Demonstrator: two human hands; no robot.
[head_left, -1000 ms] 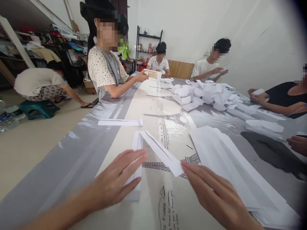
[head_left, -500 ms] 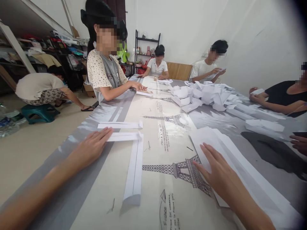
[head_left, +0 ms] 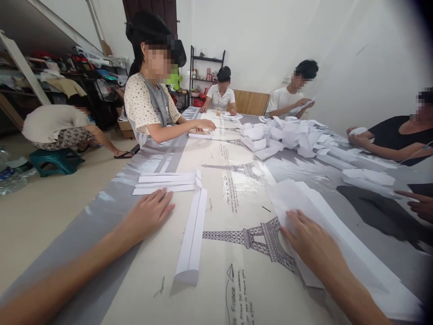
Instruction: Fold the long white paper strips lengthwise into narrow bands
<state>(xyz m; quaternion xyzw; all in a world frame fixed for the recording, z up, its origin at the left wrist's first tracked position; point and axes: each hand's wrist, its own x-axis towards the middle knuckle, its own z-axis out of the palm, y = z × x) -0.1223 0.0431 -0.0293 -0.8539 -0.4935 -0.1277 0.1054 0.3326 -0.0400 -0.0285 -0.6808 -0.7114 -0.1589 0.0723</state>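
Far left of frame: person in pale top [head_left: 54, 122] crouched on a green stool [head_left: 56, 161]. Upper left, person in dotted sleeves [head_left: 144, 106], hands at a block on the counter [head_left: 135, 293]. Left of center, left hand [head_left: 149, 212] palm down, fingers extended, grip released — fingertips at the lower edge of two flat paper strips [head_left: 165, 178] lying side by side; contact unclear. Just right, at center, a third folded strip [head_left: 192, 239] runs lengthwise down the frame, top end by their right ends. Right of center: printed tower [head_left: 250, 239], heap of folded papers [head_left: 287, 135] above. Right hand [head_left: 314, 243] lies on the paper stack [head_left: 318, 203], thumb at its left edge; can't tell if pinching. Far right: dark cloth [head_left: 379, 216], person in black top [head_left: 389, 133] above.
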